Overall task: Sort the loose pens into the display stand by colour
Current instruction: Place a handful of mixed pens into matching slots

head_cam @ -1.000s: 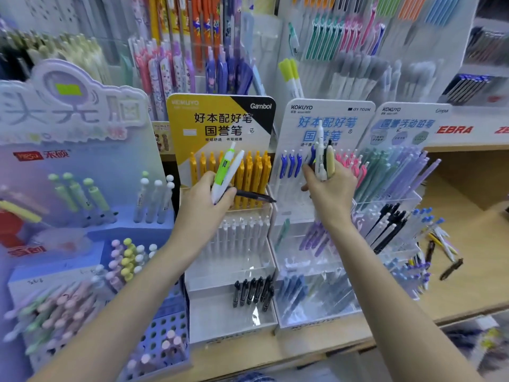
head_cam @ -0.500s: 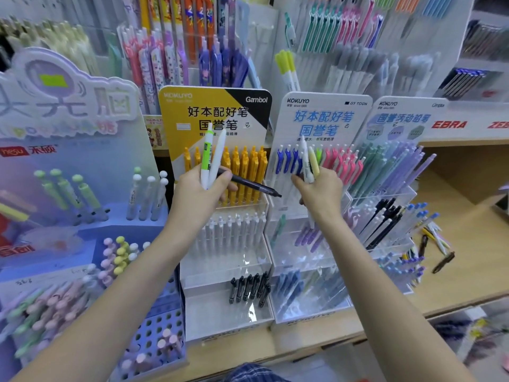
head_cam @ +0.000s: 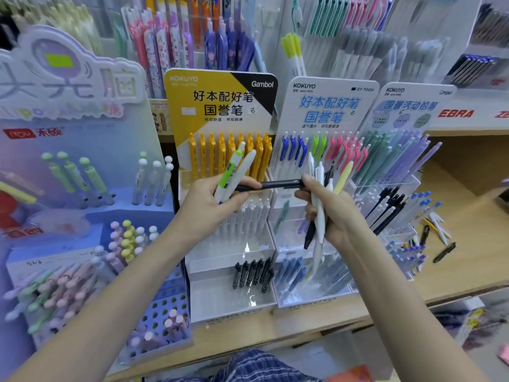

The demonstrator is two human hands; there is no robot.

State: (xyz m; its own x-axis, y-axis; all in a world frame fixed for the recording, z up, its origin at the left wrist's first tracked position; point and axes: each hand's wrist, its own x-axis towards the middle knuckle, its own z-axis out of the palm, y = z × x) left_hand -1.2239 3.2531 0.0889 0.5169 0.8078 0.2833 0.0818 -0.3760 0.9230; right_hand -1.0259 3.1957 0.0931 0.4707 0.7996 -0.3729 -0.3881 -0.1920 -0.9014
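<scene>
1. Left hand (head_cam: 209, 201), before the yellow Gambol stand (head_cam: 220, 106), grips a green-white pen (head_cam: 230, 172), a white pen (head_cam: 242, 169) and the dark pen (head_cam: 271, 185)
2. Right hand (head_cam: 333, 213), right of that stand, clutches a bundle of pens (head_cam: 319, 205); its fingertips meet the dark pen's other end

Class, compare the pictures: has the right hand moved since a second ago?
Yes. The right hand has dropped from the blue-clip pen row and shifted left, its fingers now touching the black pen.
</scene>
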